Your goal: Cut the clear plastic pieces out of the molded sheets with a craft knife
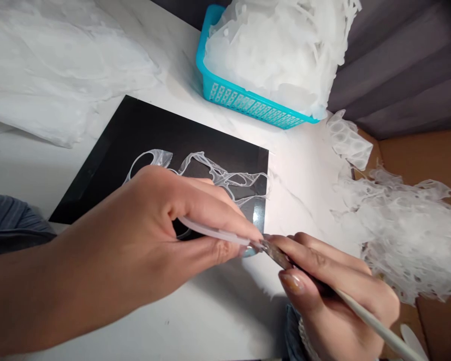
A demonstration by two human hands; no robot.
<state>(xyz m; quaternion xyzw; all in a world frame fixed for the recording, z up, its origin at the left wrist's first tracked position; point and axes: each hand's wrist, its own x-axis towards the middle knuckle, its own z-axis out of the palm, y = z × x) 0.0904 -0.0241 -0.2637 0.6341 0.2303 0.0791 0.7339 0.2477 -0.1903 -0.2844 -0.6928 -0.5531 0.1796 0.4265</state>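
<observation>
So the left hand (150, 220) is pinching a translucent strip (210, 230), with its grip closing thumb and fingertips on one end while the rest is curving back toward the palm. The right hand (334, 268) is clamping its own grip around a slim tool (376, 323), and the metal end is pointing straight at the left fingertips. Fingers are crowding that spot, so I can't tell if the metal is actually touching the strip.

Behind and partly under the left grip, a black mat (154, 125) is lying on the white counter (296, 180), and some cut-out scraps (162, 157) are sprawling over it just beyond the knuckles. Further out past both grips, a teal basket (255, 103) is holding a tall whitish heap (270, 50). Way off to the left beyond the left grip, cloudy sheets (52, 65) are spreading out. Just past the right grip, a tangle of clear offcuts (409, 230) is spilling around a cardboard box (424, 150).
</observation>
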